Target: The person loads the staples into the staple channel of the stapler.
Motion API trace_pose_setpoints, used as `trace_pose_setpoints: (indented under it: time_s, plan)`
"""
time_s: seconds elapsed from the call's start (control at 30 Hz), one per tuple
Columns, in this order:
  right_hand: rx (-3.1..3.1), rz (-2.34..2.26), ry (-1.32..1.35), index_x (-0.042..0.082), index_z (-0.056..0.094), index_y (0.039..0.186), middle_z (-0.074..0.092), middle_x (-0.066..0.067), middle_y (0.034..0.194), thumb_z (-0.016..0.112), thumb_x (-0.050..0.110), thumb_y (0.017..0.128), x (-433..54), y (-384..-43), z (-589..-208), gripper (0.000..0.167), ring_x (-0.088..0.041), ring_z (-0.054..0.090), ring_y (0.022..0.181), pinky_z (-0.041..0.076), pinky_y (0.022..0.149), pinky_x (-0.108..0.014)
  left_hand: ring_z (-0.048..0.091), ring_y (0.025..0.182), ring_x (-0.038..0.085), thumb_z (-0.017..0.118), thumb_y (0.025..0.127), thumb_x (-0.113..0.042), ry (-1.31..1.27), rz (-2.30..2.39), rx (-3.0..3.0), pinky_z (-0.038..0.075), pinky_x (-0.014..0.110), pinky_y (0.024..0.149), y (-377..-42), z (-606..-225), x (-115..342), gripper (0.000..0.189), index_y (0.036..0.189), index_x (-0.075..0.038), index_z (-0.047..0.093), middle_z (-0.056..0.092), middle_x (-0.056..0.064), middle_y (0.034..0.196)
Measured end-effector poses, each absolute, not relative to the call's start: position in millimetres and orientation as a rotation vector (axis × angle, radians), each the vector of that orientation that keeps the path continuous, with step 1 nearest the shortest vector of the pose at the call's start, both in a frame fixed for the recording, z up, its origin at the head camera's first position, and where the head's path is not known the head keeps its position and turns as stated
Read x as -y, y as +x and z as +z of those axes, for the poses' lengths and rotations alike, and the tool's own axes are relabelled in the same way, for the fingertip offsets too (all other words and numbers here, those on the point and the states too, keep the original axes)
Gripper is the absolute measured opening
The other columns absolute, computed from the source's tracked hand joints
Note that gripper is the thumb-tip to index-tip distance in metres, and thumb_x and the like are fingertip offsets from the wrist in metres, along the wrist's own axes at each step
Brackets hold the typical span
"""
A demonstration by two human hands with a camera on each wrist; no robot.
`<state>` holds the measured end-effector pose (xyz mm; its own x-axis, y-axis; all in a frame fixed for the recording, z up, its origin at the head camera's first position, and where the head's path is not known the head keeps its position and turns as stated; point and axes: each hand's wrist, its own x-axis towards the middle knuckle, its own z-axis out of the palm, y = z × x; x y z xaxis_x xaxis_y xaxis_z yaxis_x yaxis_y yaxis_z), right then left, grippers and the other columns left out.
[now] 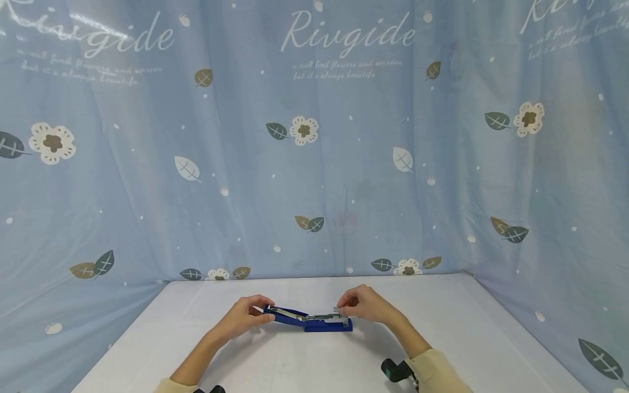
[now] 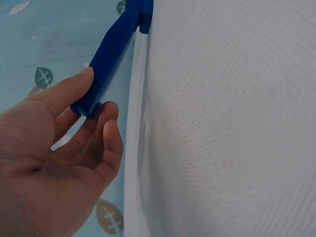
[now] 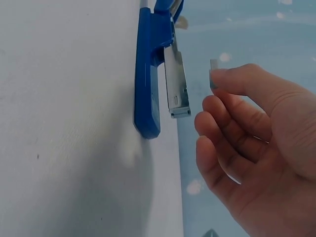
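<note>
A blue stapler (image 1: 328, 327) lies on the white table, folded wide open, its top cover (image 2: 112, 52) swung back to the left. My left hand (image 1: 243, 315) pinches the end of that cover between thumb and fingers. The metal magazine (image 3: 175, 81) stands above the blue base (image 3: 146, 94) in the right wrist view. Close over the magazine, my right hand (image 1: 369, 305) pinches a short silvery strip of staples (image 3: 214, 65) between thumb and index finger. In the right wrist view the strip is apart from the magazine; its lower part is hidden behind the thumb.
The white tabletop (image 1: 295, 365) spreads around the stapler. A blue curtain (image 1: 344, 164) with leaf and flower prints hangs behind the table and along both sides. A black wrist-worn device (image 1: 395, 370) sits by the right sleeve (image 1: 436, 371).
</note>
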<state>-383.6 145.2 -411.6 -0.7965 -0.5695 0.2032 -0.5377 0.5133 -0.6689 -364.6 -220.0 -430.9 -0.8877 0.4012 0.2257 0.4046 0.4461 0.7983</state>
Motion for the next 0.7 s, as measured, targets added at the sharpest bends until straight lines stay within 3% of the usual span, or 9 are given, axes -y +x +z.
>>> trace_pose_setpoints:
  time_s: [0.7]
  plan:
    - [-2.723,-1.141,-0.977,0.008,0.073,0.096,0.070,0.004,0.086,0.072,0.017,0.089,-131.6,-390.2,-424.1,0.012,-0.007,0.061,0.076,0.051,0.070,-0.019,0.069,0.082,0.023,0.071,0.089,-0.015,-0.736,-1.458,2.657,0.050,0.022,0.063,-362.9,-430.8,218.7,0.035,0.119,0.001,0.063,0.068,0.017,0.105]
